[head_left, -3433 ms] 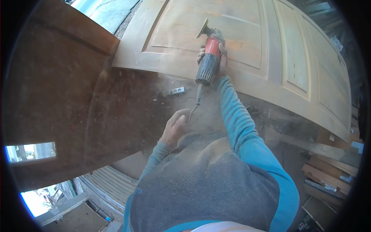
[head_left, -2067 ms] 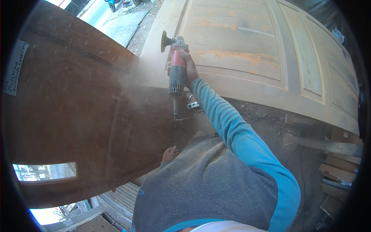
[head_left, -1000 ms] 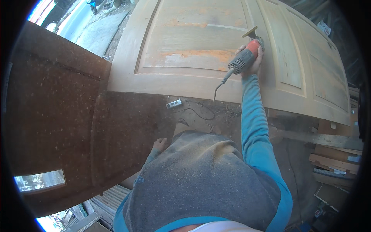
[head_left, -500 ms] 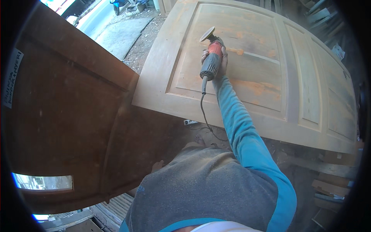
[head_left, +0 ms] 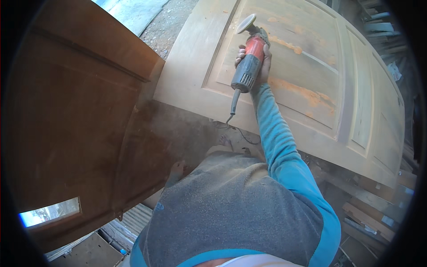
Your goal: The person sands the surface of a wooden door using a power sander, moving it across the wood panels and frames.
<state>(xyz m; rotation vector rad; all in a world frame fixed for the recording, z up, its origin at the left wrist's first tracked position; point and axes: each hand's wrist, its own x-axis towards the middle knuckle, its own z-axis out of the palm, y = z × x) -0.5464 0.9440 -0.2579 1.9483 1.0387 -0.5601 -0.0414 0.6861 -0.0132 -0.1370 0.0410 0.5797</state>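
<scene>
My right hand (head_left: 265,66) is wrapped round an angle grinder (head_left: 247,73) with a red and dark grey body. A round sanding disc (head_left: 247,23) sits at its far end, tilted up off the wood. Beneath it lies a pale wooden door (head_left: 178,84) with raised panels and streaks of orange filler (head_left: 307,94). From the grinder's near end a dark cord (head_left: 231,117) drops past the door's near edge. My left hand (head_left: 178,168) hangs low at my left side, partly hidden by my dusty shirt, and its fingers are unclear.
A large brown wooden panel (head_left: 75,120) stands on the left, close to the door's corner. Dust hangs between them. Stacked timber (head_left: 369,218) lies at the lower right, with more wood pieces (head_left: 378,26) at the far right. My bare foot (head_left: 226,141) shows below the door's edge.
The view has tipped down, and the street and scooter have left it. The grinder, still in my right hand, appears a little further right. More of my left hand shows, and dust haze is thicker.
</scene>
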